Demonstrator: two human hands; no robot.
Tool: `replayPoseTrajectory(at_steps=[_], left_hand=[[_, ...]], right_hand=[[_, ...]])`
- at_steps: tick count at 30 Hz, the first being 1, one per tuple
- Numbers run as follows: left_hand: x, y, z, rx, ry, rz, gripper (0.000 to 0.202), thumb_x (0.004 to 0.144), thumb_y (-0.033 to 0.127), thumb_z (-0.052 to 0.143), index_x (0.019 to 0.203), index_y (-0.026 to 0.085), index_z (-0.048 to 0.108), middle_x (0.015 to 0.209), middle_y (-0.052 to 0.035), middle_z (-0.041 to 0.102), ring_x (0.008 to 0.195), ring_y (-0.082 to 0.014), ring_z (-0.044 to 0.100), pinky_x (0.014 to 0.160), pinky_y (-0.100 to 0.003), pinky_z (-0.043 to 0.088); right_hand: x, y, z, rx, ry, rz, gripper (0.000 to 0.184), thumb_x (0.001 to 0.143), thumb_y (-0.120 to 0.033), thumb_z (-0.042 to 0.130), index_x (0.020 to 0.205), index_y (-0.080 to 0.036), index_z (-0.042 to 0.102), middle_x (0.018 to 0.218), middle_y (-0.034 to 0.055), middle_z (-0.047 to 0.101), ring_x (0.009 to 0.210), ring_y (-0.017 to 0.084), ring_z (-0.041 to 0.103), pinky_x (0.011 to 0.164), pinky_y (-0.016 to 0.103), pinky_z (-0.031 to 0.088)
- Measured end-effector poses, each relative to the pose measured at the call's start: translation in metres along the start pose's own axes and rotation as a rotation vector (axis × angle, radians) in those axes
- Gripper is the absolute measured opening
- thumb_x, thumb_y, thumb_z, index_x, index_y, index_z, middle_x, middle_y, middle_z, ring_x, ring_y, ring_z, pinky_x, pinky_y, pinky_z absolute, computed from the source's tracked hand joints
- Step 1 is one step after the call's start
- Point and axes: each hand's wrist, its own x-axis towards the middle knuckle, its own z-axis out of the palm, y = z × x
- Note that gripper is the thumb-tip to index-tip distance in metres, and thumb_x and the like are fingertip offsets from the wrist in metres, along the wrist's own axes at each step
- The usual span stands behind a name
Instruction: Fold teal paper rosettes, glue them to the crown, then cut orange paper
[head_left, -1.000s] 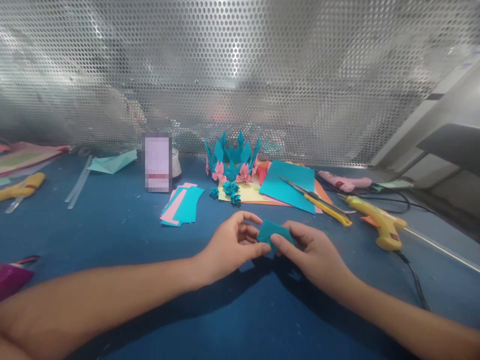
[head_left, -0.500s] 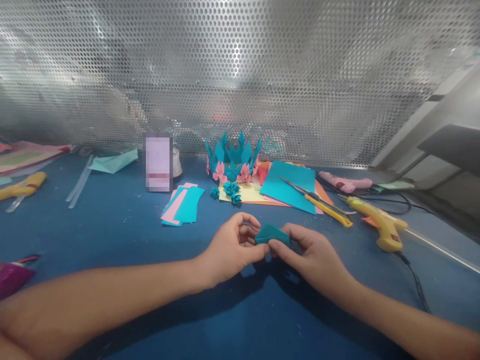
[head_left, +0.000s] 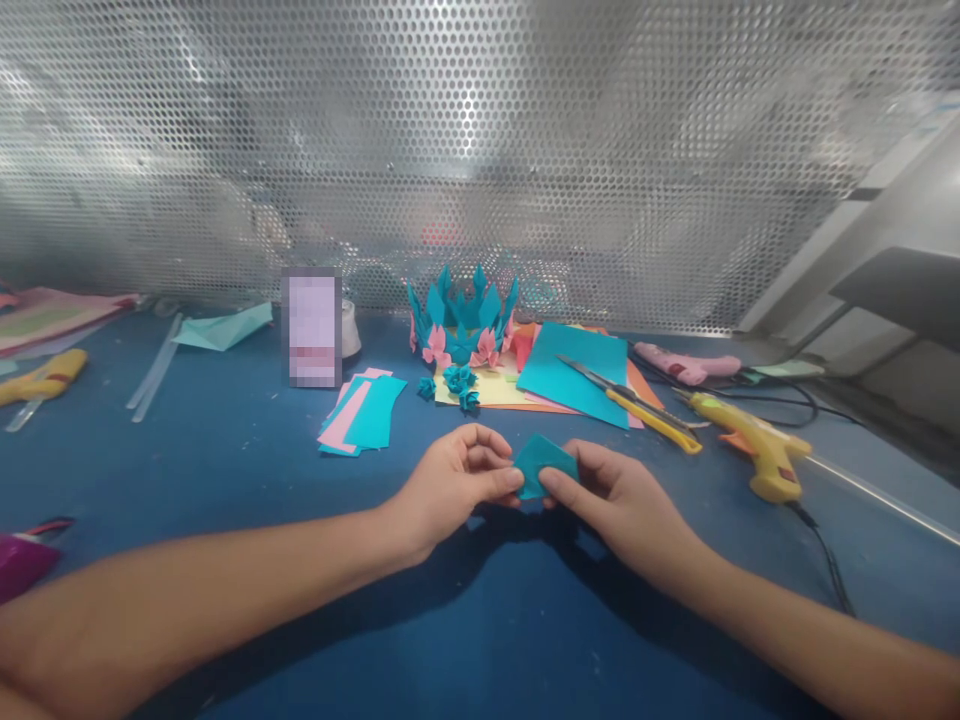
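Note:
A small piece of teal paper is held just above the blue table, one corner pointing up and away from me. My right hand pinches its right side, thumb lying across the front face. At the left edge, my left hand grips the same paper between thumb and fingers. Fingertips behind the paper are hidden. Beyond the hands lie small teal paper flowers. Behind these stands a teal paper crown with pink paper flowers along its front.
Teal and pink paper strips lie left of the flowers. To the right are teal sheets under a yellow utility knife, a yellow glue gun with its cord, and a pink glue gun. A perforated metal panel rises behind.
The teal paper has been turned so that more of its flat face shows. My left thumb has shifted from its lower edge to its left edge.

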Motion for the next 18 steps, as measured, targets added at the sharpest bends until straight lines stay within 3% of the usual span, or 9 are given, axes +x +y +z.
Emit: replayPoseTrajectory(at_steps=[5, 11, 18], left_hand=[[0.0014, 0.0011, -0.0001, 0.002, -0.038, 0.038, 0.035, 0.073, 0.035, 0.069, 0.094, 0.016, 0.048, 0.066, 0.002, 0.063, 0.061, -0.0115, 0.063, 0.063, -0.026, 0.049], [-0.0012, 0.0009, 0.0031, 0.134, -0.043, 0.084, 0.04, 0.063, 0.014, 0.074, 0.092, 0.016, 0.047, 0.061, 0.0064, 0.059, 0.058, -0.0113, 0.063, 0.058, -0.023, 0.047], [0.0003, 0.0016, 0.0008, 0.095, -0.021, 0.099, 0.037, 0.063, 0.012, 0.072, 0.089, 0.016, 0.047, 0.064, 0.0053, 0.06, 0.059, -0.0108, 0.062, 0.063, -0.026, 0.048]], right_hand=[[0.0, 0.0, -0.0008, -0.015, -0.008, -0.002, 0.028, 0.081, -0.043, 0.056, 0.068, -0.019, 0.054, 0.062, -0.0019, 0.061, 0.055, 0.009, 0.052, 0.052, 0.021, 0.041], [0.0012, 0.0008, 0.0006, 0.014, -0.042, 0.002, 0.028, 0.079, -0.044, 0.058, 0.067, -0.019, 0.056, 0.063, -0.0012, 0.062, 0.058, 0.01, 0.055, 0.056, 0.022, 0.044], [0.0026, 0.0054, 0.0018, 0.05, -0.038, -0.003, 0.021, 0.075, -0.039, 0.061, 0.08, -0.02, 0.055, 0.073, -0.0005, 0.06, 0.067, 0.013, 0.057, 0.063, 0.026, 0.047]])
